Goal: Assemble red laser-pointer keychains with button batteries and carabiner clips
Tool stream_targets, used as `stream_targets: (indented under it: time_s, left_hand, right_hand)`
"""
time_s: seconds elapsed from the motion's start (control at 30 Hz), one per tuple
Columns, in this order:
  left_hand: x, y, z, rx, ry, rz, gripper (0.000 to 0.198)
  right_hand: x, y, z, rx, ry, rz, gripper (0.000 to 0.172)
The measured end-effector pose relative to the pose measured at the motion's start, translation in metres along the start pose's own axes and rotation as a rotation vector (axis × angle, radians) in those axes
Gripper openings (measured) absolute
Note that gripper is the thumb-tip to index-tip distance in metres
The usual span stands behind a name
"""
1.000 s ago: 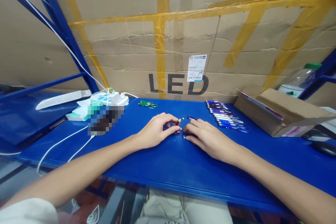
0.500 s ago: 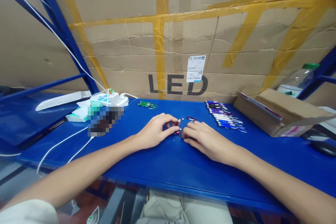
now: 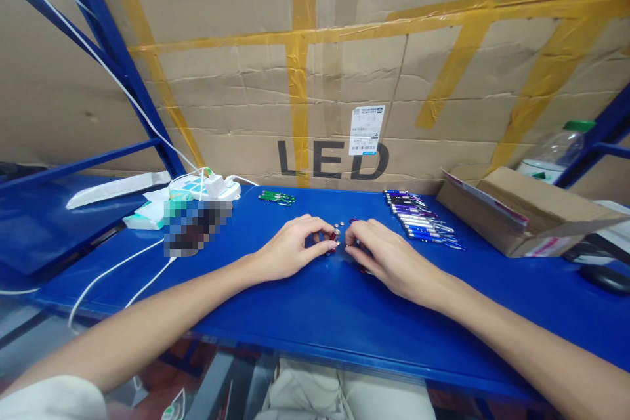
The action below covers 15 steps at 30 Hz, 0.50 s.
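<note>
My left hand [image 3: 290, 246] rests on the blue table [image 3: 305, 302] with its fingers curled, pinching a small red keychain flashlight [image 3: 333, 237]. My right hand [image 3: 381, 252] lies right beside it, fingertips pressed together at the flashlight's other end; what they grip is too small to make out. Several tiny silver button cells [image 3: 339, 224] lie just beyond the fingertips. A red part [image 3: 365, 270] peeks out under my right palm.
A row of several blue and purple keychain flashlights [image 3: 420, 221] lies to the right. Two green ones [image 3: 277, 196] lie at the back. An open cardboard box [image 3: 522, 210], a white power strip [image 3: 204, 187] with cables and a big taped carton marked LED [image 3: 335, 79] stand around.
My right hand has slid a little away from me and to the left, closing onto the flashlight and covering the red carabiner. My left hand has hardly moved.
</note>
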<state>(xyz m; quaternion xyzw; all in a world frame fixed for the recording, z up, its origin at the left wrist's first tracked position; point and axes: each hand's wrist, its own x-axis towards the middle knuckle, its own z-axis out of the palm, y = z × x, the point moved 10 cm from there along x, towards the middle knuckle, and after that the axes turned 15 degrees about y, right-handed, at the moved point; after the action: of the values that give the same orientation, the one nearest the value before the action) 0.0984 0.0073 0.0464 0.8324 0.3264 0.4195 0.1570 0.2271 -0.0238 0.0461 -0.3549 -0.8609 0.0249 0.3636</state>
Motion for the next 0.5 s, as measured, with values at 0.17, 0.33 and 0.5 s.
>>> stream_targets:
  time_s: [0.17, 0.33, 0.5]
  left_hand:
    - [-0.002, 0.001, 0.003, 0.002, -0.025, 0.035, 0.021]
    - [-0.004, 0.002, 0.005, 0.0, -0.062, 0.05, 0.021]
    - [-0.006, 0.007, 0.011, -0.002, -0.143, 0.085, 0.016]
  right_hand:
    - [0.004, -0.008, -0.019, 0.032, 0.176, -0.051, 0.011]
    - [0.005, -0.017, -0.024, 0.145, 0.204, -0.074, 0.011]
    - [0.003, -0.02, -0.02, 0.165, 0.178, -0.09, 0.008]
